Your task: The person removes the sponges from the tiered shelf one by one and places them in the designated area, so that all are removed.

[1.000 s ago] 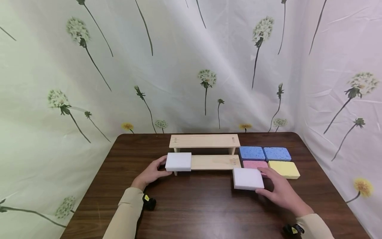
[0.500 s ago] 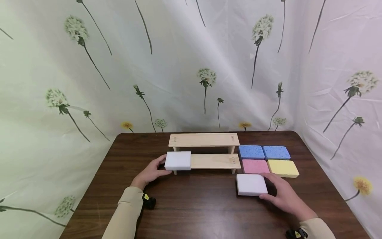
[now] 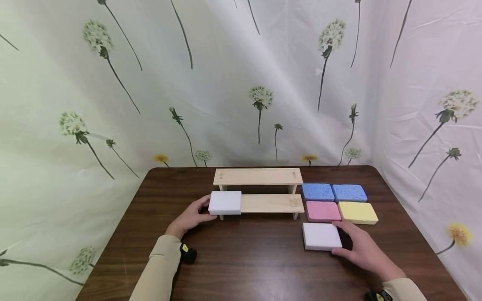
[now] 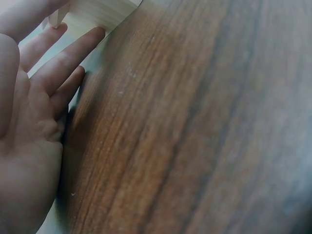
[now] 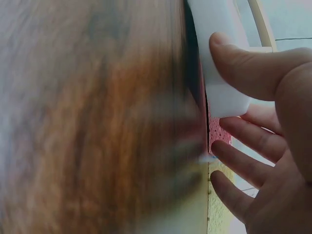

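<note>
A white sponge (image 3: 225,202) lies flat on the left end of the lower step of a pale wooden two-tier stand (image 3: 271,203). My left hand (image 3: 190,217) holds this sponge at its left end, thumb by the front edge and fingers toward the back. In the left wrist view the fingers (image 4: 68,61) reach toward the pale wood. My right hand (image 3: 363,251) pinches a second white sponge (image 3: 321,236) by its right end, low over the table in front of a pink sponge (image 3: 322,211). The right wrist view shows the thumb (image 5: 234,63) against that sponge, other fingers spread.
Two blue sponges (image 3: 318,192) lie side by side to the right of the stand, with a yellow sponge (image 3: 357,212) beside the pink one. The stand's upper tier (image 3: 257,177) rises behind. A dandelion-print curtain (image 3: 226,104) hangs behind the dark wooden table (image 3: 244,263).
My right hand has carried its white sponge toward me and to the right, away from the stand, uncovering the pink sponge. The left hand and its sponge have stayed put.
</note>
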Motion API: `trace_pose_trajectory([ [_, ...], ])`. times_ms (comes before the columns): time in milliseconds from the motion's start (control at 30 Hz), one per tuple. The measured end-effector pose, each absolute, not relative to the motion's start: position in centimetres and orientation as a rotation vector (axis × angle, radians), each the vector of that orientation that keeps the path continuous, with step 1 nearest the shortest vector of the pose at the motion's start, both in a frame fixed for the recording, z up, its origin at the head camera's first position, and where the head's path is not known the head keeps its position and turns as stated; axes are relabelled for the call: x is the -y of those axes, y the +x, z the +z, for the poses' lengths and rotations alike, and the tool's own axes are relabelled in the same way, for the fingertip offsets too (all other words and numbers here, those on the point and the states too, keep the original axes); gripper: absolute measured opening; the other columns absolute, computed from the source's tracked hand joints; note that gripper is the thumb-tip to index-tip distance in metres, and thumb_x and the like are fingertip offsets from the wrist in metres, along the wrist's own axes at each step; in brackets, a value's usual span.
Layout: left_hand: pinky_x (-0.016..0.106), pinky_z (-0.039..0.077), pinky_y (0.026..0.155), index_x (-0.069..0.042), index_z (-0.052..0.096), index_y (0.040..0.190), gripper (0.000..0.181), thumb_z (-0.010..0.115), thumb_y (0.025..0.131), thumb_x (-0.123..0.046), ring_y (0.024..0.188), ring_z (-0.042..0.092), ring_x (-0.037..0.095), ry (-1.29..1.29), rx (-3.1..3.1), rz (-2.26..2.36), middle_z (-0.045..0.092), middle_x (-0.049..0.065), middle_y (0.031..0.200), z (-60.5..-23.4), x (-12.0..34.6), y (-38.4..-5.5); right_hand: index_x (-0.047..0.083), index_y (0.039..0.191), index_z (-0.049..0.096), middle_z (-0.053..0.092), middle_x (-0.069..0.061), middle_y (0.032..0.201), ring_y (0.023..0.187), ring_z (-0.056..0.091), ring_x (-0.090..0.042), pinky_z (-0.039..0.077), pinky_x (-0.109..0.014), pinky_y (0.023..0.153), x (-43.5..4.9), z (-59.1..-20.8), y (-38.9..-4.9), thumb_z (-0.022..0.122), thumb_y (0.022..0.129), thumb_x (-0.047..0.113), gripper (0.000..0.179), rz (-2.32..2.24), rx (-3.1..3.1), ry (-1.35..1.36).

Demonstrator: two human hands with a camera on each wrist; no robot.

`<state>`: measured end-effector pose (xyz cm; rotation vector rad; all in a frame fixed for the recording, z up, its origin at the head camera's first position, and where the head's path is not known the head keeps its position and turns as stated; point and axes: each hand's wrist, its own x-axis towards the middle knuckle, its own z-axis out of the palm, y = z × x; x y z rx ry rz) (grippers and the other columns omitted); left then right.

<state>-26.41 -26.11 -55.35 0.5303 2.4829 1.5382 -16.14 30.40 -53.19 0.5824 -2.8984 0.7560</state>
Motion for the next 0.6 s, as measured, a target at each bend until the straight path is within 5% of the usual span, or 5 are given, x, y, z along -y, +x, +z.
trace_pose_trajectory([
  [333,0.026,0.038,0.109,-0.004,0.044,0.158,0.079,0.085,0.091,-0.015,0.138,0.050,0.032,0.552,-2.481,1.536,0.062,0.018,0.146,-55.2,26.2,-26.5,0.001,0.141,0.060,0.064,-0.020,0.138,0.129,0.060,-0.041,0.048,-0.061,0.104,-31.3,-53.4,-16.3,0.096,0.078,0.029,0.078,0.752,2.971,0.503],
  [600,0.040,0.037,0.114,-0.003,0.044,0.158,0.079,0.085,0.091,-0.015,0.138,0.050,0.032,0.529,-2.477,1.536,0.062,0.018,0.146,-55.3,26.1,-26.4,0.000,0.143,0.058,0.062,-0.022,0.140,0.130,0.058,-0.043,0.047,-0.062,0.104,-31.7,-53.3,-16.3,0.095,0.079,0.029,0.079,0.760,2.997,0.476],
])
